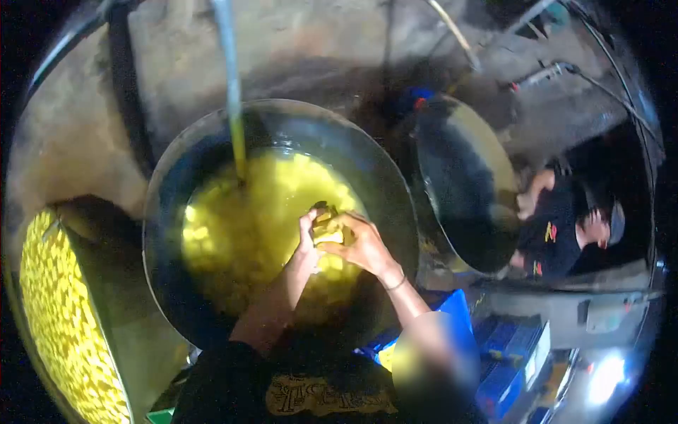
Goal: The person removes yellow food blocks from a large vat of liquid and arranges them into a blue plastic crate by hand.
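Both my hands are over a large round vat (164,177) filled with yellow liquid. My left hand (308,237) and my right hand (365,246) come together above the liquid, fingers curled around small yellow blocks (329,237) that look like tofu. How many pieces are between them I cannot tell, as the fingers cover part of them. Under the surface, many more yellow blocks (212,205) lie in the vat. A pole or pipe (232,78) reaches down into the liquid, left of my hands.
At the left stands a wide container of yellow pieces (63,311). To the right is a second large round vat (459,184), with a person in dark clothing (558,226) beside it. Blue crates (505,367) stand at the lower right, near my right arm.
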`<state>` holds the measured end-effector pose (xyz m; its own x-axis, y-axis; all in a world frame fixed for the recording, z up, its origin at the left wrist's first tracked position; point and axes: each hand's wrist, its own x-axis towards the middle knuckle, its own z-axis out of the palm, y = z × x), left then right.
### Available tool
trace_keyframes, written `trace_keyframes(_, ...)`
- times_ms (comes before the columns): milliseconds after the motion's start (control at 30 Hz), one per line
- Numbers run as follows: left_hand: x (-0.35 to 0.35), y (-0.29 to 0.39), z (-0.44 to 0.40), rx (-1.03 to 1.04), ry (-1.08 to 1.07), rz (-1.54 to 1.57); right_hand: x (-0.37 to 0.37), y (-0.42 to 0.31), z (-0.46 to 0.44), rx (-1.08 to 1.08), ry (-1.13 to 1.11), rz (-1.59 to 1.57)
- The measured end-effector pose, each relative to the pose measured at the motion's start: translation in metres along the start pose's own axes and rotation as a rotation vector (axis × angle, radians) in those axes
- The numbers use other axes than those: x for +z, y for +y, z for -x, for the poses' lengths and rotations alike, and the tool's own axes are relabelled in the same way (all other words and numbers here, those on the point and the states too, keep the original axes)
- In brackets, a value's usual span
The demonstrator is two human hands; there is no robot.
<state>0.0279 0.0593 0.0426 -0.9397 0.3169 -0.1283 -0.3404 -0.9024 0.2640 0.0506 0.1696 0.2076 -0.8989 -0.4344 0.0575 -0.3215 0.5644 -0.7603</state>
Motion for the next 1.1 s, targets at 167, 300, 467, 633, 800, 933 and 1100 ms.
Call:
trace_keyframes(167,0.145,-0.034,0.037,-0.206,0.014,-0.108,-0.062,-0.004,0.068,0.037,0.022,0.280)
trace_keyframes(300,0.226,-0.112,0.074,-0.350,0.155,-0.221,-0.123,-0.025,0.158,0.076,-0.011,-0.098)
trace_keyframes(467,0.246,-0.226,0.136,-0.746,0.001,-0.503,-0.123,-0.016,0.337,0.492,0.454,-0.662)
trace_keyframes(633,0.176,-0.264,0.141,-0.516,-0.327,-0.608,0.011,0.077,0.467,0.782,0.974,-1.487)
trace_keyframes(800,0.215,-0.176,0.102,-0.400,-0.237,-0.867,0.126,0.190,0.504,1.233,0.796,-0.802)
trace_keyframes(933,0.229,-0.102,0.078,-0.095,-0.175,-0.976,0.204,0.267,0.509,1.328,0.302,-0.214)
trace_keyframes(1100,0.209,0.006,0.057,0.161,-0.122,-1.268,0.179,0.294,0.520,1.160,0.335,-0.868)
